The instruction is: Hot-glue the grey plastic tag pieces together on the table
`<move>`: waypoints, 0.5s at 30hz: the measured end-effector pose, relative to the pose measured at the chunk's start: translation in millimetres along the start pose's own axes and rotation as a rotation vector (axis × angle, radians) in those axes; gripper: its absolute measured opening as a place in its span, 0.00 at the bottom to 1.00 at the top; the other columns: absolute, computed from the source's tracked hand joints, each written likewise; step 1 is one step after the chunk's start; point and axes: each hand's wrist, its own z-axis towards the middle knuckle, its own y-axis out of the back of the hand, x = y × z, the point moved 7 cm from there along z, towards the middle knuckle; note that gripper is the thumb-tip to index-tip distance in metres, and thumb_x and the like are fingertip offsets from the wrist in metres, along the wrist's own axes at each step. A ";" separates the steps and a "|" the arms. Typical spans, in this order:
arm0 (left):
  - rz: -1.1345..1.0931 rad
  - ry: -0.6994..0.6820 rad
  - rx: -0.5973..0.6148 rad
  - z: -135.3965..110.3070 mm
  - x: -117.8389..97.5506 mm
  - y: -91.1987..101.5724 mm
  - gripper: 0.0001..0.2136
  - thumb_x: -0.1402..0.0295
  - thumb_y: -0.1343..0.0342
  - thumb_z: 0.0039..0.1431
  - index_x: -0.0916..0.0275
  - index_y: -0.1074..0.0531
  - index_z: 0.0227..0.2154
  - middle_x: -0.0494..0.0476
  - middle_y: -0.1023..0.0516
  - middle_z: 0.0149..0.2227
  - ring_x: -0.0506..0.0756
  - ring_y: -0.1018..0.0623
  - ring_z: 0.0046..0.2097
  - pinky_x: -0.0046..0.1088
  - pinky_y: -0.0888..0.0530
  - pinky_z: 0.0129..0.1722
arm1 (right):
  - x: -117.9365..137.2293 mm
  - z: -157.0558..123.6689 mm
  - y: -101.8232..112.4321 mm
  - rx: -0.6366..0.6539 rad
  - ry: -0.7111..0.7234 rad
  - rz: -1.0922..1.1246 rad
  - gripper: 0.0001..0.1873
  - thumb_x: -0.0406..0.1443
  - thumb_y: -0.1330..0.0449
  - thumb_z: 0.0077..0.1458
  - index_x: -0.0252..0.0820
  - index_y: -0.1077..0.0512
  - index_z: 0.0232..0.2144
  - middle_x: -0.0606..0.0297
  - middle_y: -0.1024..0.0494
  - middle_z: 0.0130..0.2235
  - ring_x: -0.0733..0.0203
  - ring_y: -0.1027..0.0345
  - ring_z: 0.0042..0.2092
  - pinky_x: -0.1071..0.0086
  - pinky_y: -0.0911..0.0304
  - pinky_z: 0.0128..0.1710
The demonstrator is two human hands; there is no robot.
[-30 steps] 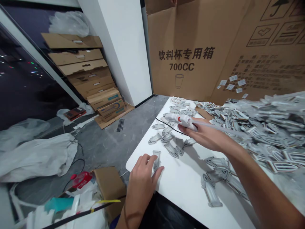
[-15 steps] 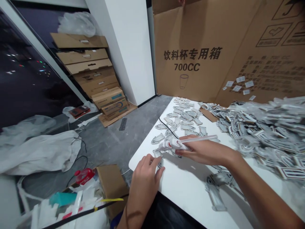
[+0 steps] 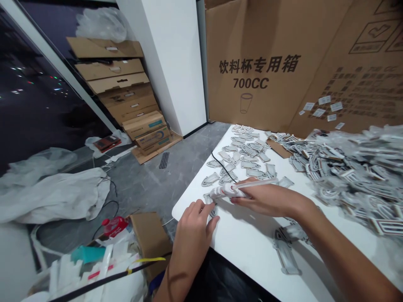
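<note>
My right hand (image 3: 262, 198) is wrapped round a white hot glue gun (image 3: 229, 191), with a long translucent glue stick (image 3: 266, 182) jutting from its back. The gun's nozzle points left, just over a small flat grey piece (image 3: 213, 210) near the table's left corner. Fingers and thumb of my left hand (image 3: 194, 224) hold that piece against the tabletop, partly covering it. Behind the gun, many similar grey pieces (image 3: 248, 164) lie spread out. A few more pieces (image 3: 285, 251) lie near my right forearm.
A heap of grey pieces in clear bags (image 3: 349, 176) covers the white table's (image 3: 245, 251) right side. A large cardboard box (image 3: 258, 37) stands behind. A black cord (image 3: 222, 165) runs from the gun over the table's edge. An open carton of scraps (image 3: 149, 235) stands at lower left.
The view has shifted slightly. My left fingers have closed in on the grey piece, and the glue gun's nozzle sits a little nearer to it.
</note>
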 end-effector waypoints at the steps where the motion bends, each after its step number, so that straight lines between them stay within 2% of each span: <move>1: 0.001 -0.001 0.001 0.0 0.0 0.1 0.12 0.71 0.35 0.65 0.58 0.24 0.50 0.55 0.23 0.42 0.61 0.21 0.45 0.39 0.24 0.45 | -0.4 0.5 -0.7 0.005 -0.003 -0.004 0.15 0.46 0.49 0.71 0.45 0.29 0.38 0.59 0.19 0.43 0.52 0.27 0.42 0.65 0.40 0.39; 10: 0.013 0.000 0.033 0.3 -0.3 -0.2 0.12 0.71 0.35 0.66 0.58 0.23 0.51 0.55 0.23 0.43 0.60 0.21 0.45 0.38 0.24 0.45 | 3.9 1.0 0.1 0.019 -0.017 0.033 0.17 0.44 0.48 0.70 0.44 0.37 0.28 0.63 0.25 0.31 0.58 0.34 0.32 0.66 0.47 0.30; 15: 0.024 -0.008 0.042 0.5 -0.3 -2.2 0.11 0.70 0.36 0.66 0.57 0.23 0.51 0.55 0.23 0.42 0.59 0.22 0.44 0.38 0.24 0.45 | 5.7 0.3 2.2 -0.026 -0.029 0.056 0.18 0.42 0.46 0.68 0.44 0.39 0.26 0.63 0.28 0.31 0.60 0.37 0.32 0.67 0.48 0.29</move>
